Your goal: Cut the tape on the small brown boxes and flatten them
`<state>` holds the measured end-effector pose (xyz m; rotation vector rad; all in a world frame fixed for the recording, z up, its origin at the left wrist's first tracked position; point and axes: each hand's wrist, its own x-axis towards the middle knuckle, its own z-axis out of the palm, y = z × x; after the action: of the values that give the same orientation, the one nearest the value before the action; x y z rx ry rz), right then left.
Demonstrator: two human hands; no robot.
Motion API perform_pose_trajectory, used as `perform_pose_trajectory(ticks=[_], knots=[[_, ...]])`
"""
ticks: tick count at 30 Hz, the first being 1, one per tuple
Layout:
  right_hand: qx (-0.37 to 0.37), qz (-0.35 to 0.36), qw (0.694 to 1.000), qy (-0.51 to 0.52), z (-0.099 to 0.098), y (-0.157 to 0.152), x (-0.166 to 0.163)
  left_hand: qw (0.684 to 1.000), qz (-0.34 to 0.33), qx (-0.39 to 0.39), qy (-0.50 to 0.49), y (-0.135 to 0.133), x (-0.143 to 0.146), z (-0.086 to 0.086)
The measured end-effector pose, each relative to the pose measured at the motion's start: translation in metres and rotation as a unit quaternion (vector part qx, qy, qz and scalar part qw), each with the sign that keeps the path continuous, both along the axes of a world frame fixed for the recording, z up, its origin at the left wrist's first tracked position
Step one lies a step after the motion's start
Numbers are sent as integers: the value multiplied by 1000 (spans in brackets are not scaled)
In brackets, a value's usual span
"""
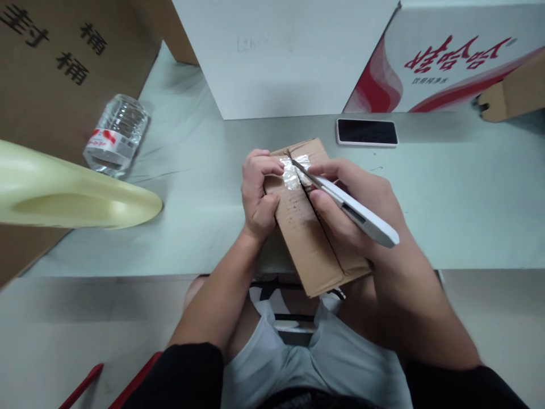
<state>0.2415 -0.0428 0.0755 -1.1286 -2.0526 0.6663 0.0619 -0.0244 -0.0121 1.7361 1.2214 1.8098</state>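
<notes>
A small brown cardboard box (306,227) lies tilted at the table's front edge, its near end sticking out over my lap. Clear tape (291,175) crosses the seam at its far end. My left hand (260,193) grips the box's left side, fingers curled over the edge. In my right hand (361,199) is a white utility knife (360,215), pinched between thumb and fingers. Its blade points away from me, with the tip at the taped seam. Whether the tip has gone into the tape I cannot tell.
Beyond the box stands a large white carton (289,68), with a red-and-white printed carton (460,62) on its right. A phone (367,132) lies before them. Leftward are a plastic water bottle (116,136), a pale yellow curved object (76,190) and a big brown carton (63,85).
</notes>
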Motion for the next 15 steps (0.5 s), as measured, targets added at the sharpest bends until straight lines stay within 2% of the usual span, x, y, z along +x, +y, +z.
perform_pose_trajectory(ticks=[6,15], knots=[[0,-6,1000,-7,1,-1,0,998,-28,60,-6,3,-1,-3],[-8,-13,999,-30,4,-2,-2,995,-24,98,18,7,-4,-8]])
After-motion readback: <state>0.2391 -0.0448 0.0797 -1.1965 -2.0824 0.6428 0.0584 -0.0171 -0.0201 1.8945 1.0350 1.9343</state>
